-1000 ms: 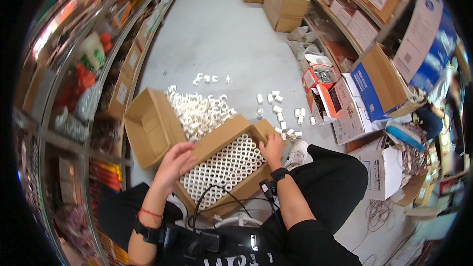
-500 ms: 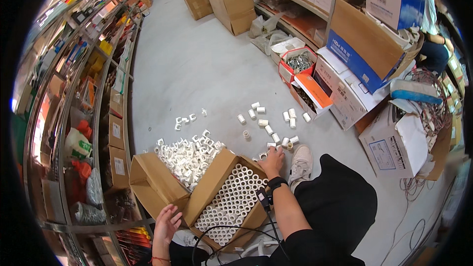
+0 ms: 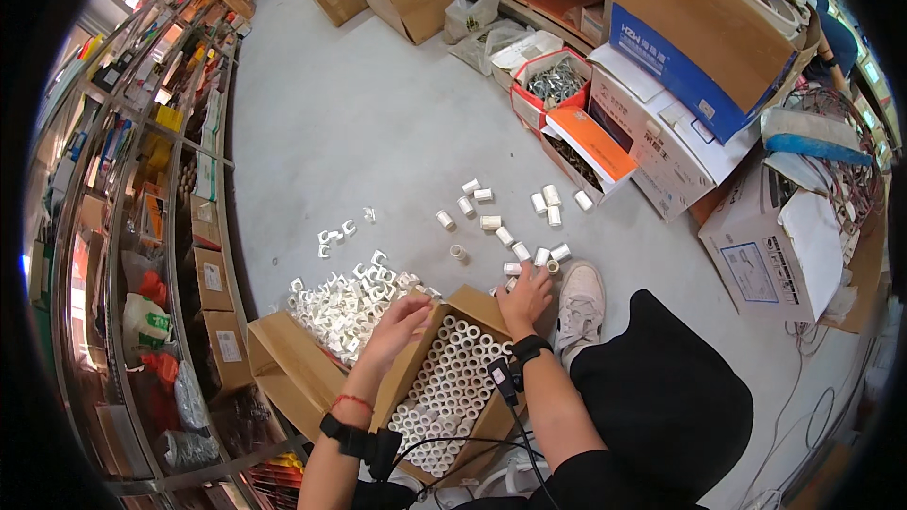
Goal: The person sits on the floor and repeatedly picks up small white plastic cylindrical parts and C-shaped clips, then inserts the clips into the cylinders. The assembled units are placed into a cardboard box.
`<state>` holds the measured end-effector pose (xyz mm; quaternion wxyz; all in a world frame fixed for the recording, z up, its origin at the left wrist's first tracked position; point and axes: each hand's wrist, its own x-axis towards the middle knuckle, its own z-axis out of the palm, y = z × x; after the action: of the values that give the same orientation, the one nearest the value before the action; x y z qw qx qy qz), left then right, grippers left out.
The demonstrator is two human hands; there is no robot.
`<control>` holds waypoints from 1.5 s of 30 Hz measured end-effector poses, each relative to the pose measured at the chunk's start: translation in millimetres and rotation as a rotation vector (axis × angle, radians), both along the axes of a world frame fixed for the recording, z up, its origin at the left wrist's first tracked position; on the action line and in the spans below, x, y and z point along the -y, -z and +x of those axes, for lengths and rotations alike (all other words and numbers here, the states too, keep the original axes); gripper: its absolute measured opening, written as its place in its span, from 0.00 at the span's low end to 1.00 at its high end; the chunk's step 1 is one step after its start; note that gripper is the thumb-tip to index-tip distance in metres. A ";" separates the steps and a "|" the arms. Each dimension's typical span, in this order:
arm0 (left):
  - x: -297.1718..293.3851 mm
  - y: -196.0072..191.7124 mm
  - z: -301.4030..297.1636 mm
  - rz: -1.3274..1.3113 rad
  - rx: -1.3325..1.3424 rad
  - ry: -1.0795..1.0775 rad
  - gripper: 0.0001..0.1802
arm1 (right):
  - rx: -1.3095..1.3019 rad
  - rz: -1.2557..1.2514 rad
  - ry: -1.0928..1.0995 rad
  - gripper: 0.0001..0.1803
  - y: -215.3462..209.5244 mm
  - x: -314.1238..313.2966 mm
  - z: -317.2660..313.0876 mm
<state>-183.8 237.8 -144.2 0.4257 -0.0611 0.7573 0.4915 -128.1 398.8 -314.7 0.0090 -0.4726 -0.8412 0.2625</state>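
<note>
White couplings stand packed in the cardboard box, seemingly mostly filled, the left hand at its left flap with fingers loosely curled, the right hand, pinch hidden, by its far corner, and loose couplings left beyond.
</note>
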 end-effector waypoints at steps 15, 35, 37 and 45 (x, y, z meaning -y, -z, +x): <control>-43.7 26.7 -11.5 -0.116 0.115 0.136 0.15 | 0.122 -0.144 -0.060 0.32 8.6 -27.5 -36.9; -16.6 -2.0 -7.4 0.006 0.093 0.050 0.17 | -0.114 -0.058 -0.108 0.11 24.2 -14.5 -28.9; -9.5 -8.3 -5.0 0.004 0.089 0.003 0.16 | -0.127 -0.071 -0.084 0.12 23.8 -13.4 -28.3; 33.8 -9.5 3.9 -0.018 0.066 -0.093 0.15 | -0.154 -0.115 -0.087 0.19 13.0 -11.2 -23.2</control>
<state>-179.9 204.1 -134.7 0.4264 -0.1163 0.7435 0.5018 -151.2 410.0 -327.8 0.0350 -0.4136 -0.8415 0.3458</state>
